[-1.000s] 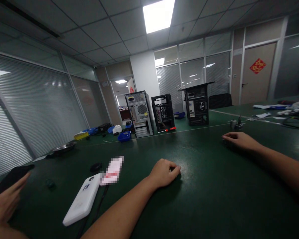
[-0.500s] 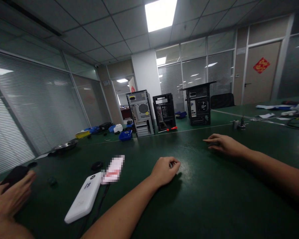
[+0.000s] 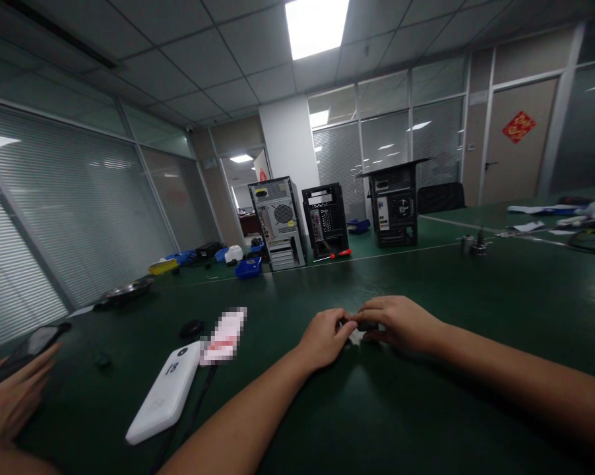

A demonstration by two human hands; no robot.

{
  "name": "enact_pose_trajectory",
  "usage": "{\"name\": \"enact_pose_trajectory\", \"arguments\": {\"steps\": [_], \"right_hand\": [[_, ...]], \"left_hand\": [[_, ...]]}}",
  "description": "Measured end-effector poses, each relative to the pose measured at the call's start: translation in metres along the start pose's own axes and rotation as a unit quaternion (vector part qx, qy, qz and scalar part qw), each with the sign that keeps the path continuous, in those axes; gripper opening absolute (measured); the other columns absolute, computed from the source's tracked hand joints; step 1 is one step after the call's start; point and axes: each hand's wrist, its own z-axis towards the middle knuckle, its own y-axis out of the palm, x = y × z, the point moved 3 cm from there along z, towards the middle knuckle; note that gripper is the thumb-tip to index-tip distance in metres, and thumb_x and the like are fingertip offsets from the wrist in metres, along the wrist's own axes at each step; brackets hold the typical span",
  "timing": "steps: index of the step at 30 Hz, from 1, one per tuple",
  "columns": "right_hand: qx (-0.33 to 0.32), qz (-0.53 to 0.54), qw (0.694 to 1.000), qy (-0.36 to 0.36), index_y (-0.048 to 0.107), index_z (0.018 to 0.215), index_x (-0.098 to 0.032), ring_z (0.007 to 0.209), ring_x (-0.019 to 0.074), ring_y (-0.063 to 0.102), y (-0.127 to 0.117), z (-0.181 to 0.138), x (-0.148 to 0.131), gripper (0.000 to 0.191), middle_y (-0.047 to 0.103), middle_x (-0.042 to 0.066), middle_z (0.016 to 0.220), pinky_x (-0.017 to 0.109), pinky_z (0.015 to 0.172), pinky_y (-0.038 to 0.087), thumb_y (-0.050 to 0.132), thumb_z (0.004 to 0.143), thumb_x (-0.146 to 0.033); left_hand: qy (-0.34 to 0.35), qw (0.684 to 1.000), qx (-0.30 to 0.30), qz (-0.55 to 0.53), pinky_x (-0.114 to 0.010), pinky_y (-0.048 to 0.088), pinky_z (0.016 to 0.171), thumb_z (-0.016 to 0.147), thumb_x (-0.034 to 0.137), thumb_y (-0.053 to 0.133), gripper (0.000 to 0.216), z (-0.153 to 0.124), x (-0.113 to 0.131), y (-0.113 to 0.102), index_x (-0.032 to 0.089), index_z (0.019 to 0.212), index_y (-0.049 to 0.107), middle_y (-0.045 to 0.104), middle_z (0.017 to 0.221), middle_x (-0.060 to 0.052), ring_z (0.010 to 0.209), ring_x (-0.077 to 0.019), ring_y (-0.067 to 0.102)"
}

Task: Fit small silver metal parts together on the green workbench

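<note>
Both hands met at mid-table (image 3: 426,409): left hand (image 3: 324,338) and right hand (image 3: 401,323), each grip pinched together on a small dark part (image 3: 364,326). Work appeared barely begun; the part's identity could not be told.

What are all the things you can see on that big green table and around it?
table: one, dark green, fills the lower picture.
computer cases: three, one grey and two black, upright at the far side.
screwdriver: one, red handle, lying by the middle case.
bins: a few, blue and yellow, left of the cases.
metal dish: one, silver, far left.
white box: one, white, flat near the left arm.
small black disc: one, behind the white box.
phone: one, black, held by another person's hand at the left edge.
small part: one, dark and pale, too small to tell, between both hands.
left hand: curled, touching the small part.
right hand: fingers on the small part.
</note>
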Motion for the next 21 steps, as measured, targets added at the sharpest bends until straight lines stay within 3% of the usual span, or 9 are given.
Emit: {"name": "enact_pose_trajectory", "arguments": {"steps": [7, 11, 14, 21], "right_hand": [[-0.021, 0.013, 1.0, -0.002, 0.049, 0.139, -0.029, 0.102, 0.0187, 0.057, 0.004, -0.002, 0.015, 0.05, 0.061, 0.006, 0.119, 0.033, 0.088, 0.045, 0.05, 0.089, -0.03], [-0.014, 0.057, 0.996, 0.062, 0.046, 0.14, -0.023, 0.108, 0.0197, 0.055, 0.005, -0.009, 0.031, 0.05, 0.053, 0.01, 0.128, 0.036, 0.095, 0.044, 0.044, 0.09, -0.03], [0.001, 0.109, 0.99, 0.084, 0.041, 0.14, -0.019, 0.114, 0.019, 0.051, 0.002, -0.011, 0.028, 0.051, 0.051, 0.011, 0.129, 0.036, 0.1, 0.042, 0.043, 0.089, -0.024], [-0.025, 0.05, 0.998, 0.017, 0.058, 0.106, -0.022, 0.095, 0.019, 0.053, 0.008, 0.002, -0.006, 0.024, 0.059, 0.006, 0.104, 0.036, 0.085, 0.041, 0.051, 0.088, -0.035]], "left_hand": [[-0.002, 1.0, 0.012, 0.009, -0.025, 0.041, 0.066, 0.091, 0.037, 0.053, 0.024, 0.0, -0.002, 0.003, 0.017, 0.092, 0.067, 0.067, 0.086, -0.004, 0.075, -0.0162, 0.057], [-0.012, 1.0, 0.02, 0.007, -0.025, 0.042, 0.066, 0.087, 0.034, 0.058, 0.021, 0.0, -0.007, 0.003, 0.018, 0.097, 0.067, 0.067, 0.087, -0.003, 0.075, -0.0158, 0.058], [-0.013, 1.0, 0.018, 0.002, -0.025, 0.042, 0.066, 0.085, 0.033, 0.06, 0.022, -0.001, -0.007, 0.003, 0.018, 0.098, 0.068, 0.067, 0.087, -0.003, 0.075, -0.0154, 0.058], [-0.006, 1.0, -0.019, -0.002, -0.024, 0.038, 0.063, 0.088, 0.041, 0.058, 0.028, -0.002, -0.001, 0.005, 0.017, 0.089, 0.073, 0.069, 0.081, -0.002, 0.071, -0.0144, 0.058]]}}
